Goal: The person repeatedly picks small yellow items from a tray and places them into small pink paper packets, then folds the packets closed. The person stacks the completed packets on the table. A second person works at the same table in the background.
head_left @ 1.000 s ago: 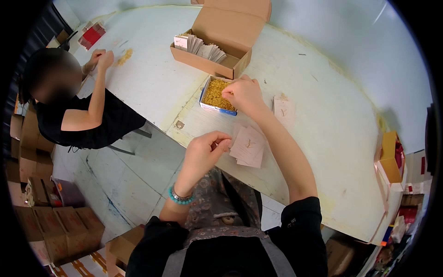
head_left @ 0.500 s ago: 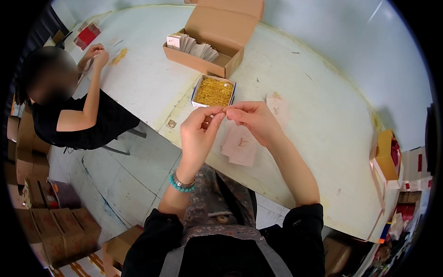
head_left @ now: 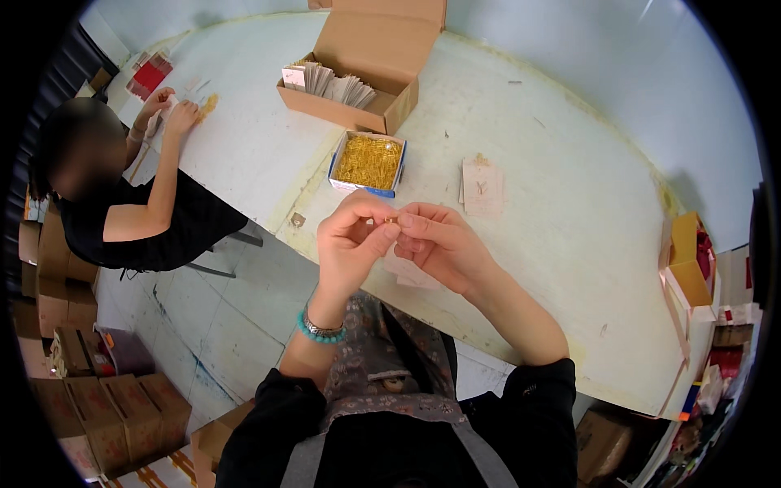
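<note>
Over the near edge of the table, my left hand and right hand meet at the fingertips. Both pinch a small gold pin; its exact shape is mostly hidden by the fingers. Just beyond them is a small white-and-blue box full of similar gold pins. Pale pink tags lie partly covered beneath my right hand. Farther right, another few pink tags lie flat, with a bit of gold at their top end.
An open cardboard box holding rows of tags stands at the back. At left a co-worker's hands handle something pale near red packs. Another open box sits at the right edge. Stacked cartons stand on the floor.
My hands have come slightly nearer my body, still pinched together, with the gold piece now showing. The view has shifted a little. The co-worker's hands have moved lower and nearer the table.
</note>
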Available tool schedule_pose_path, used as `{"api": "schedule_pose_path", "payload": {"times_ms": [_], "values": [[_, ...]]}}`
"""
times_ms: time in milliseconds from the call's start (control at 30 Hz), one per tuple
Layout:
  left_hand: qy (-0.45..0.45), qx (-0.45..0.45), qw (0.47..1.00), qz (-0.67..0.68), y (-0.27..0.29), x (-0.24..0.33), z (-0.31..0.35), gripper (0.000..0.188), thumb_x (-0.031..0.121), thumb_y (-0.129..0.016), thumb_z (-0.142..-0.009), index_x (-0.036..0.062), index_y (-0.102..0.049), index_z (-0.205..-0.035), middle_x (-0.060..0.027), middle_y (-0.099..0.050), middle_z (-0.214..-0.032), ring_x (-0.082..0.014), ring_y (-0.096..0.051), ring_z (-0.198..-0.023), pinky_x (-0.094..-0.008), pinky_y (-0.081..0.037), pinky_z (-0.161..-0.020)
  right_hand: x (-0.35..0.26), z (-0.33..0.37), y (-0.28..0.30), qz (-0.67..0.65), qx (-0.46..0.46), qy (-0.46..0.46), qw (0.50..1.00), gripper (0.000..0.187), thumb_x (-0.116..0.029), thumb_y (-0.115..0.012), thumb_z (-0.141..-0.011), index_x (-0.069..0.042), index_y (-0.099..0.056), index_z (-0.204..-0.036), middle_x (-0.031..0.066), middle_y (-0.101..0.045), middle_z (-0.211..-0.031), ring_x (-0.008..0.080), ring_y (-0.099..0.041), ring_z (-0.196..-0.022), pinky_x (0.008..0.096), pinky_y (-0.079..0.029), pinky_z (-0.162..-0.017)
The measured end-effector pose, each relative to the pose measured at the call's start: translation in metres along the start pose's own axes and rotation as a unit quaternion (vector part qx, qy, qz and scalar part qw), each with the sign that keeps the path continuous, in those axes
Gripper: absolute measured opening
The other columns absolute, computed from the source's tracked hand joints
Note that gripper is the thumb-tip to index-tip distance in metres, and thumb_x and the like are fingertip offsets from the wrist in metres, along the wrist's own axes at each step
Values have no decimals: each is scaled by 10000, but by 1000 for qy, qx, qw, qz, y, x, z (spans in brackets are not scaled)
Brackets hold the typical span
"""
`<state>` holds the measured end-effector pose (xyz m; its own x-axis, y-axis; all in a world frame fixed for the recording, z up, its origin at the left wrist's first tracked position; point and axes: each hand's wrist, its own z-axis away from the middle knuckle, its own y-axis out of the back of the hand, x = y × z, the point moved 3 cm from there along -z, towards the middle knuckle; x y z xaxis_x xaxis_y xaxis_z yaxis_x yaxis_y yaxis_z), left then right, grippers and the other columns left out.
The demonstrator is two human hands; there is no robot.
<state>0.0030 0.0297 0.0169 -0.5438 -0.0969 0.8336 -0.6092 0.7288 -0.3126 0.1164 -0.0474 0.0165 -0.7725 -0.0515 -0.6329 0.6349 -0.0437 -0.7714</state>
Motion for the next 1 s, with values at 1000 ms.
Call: {"api": "schedule_pose_path", "payload": {"times_ms": [1000], "values": [[216,22,952,-214,-16,-13,1,123,81,-640,-846,-10,-660,-927,1,-608,-679,-41,-526,-588,-192,-429,-548,-41,13,6,606,166,184,756,83,-73,-646,-840,0,-654,-879,41,-639,-782,93,-574,-638,226,-469,-586]]}}
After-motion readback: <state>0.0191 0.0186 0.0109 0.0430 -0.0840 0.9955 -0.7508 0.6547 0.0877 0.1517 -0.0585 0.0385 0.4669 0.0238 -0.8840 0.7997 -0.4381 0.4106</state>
